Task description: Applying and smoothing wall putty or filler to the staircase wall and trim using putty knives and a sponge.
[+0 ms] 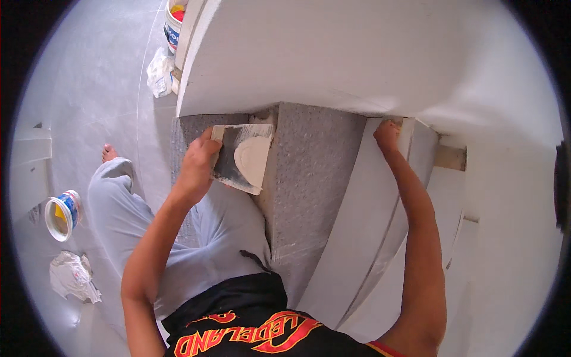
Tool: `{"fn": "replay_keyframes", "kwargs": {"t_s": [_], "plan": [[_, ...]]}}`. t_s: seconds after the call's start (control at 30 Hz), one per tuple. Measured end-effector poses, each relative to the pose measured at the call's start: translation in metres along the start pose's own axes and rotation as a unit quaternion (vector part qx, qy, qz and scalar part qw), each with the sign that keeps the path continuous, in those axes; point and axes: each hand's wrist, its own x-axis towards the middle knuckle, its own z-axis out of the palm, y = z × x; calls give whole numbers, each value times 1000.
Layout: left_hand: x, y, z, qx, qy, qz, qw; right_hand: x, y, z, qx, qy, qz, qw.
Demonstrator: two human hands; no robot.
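My left hand (197, 163) grips a wide, flat filling knife (229, 157) by its edge. A smooth mound of cream filler (253, 157) sits on its blade, and dried smears mark its border. Out to the right, my right hand (388, 134) is closed, its fingers at the inner corner where a pale step (351, 226) meets the white wall (357, 53). Whatever those fingers hold is too small and too hidden to name. Between my hands lies a grey speckled step (315, 166), with a rough, unfinished strip along its left edge.
Down on the grey tiled floor (107, 77) at the left stand a white and blue bucket (70, 208) and a crumpled white bag (72, 276). Another bucket (172, 30) and white bag (159, 72) are beside the wall's end. More pale steps rise on the right.
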Motion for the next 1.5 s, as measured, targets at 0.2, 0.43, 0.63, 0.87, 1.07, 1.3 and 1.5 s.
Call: {"fn": "replay_keyframes", "kwargs": {"t_s": [0.2, 0.43, 0.63, 0.87, 1.07, 1.3, 1.5], "plan": [[-20, 29, 10, 166, 33, 105, 980, 25, 25, -10, 216, 7, 94, 972], [-22, 14, -4, 129, 27, 63, 989, -58, 20, -111, 255, 88, -98, 958], [-9, -27, 32, 174, 44, 224, 958, -148, 20, -227, 543, 288, -72, 786], [-25, 30, 56, -247, -39, -153, 956, -166, 14, -272, 605, 424, -154, 656], [-24, 4, 61, -79, 23, -17, 996, -162, 28, -281, 515, 378, -293, 711], [-10, 16, 14, 103, 107, 18, 989, -121, 25, -177, 372, 306, -133, 866], [-13, 8, 21, -38, 51, -26, 998, -80, 26, -39, 145, 247, 34, 958]]}}
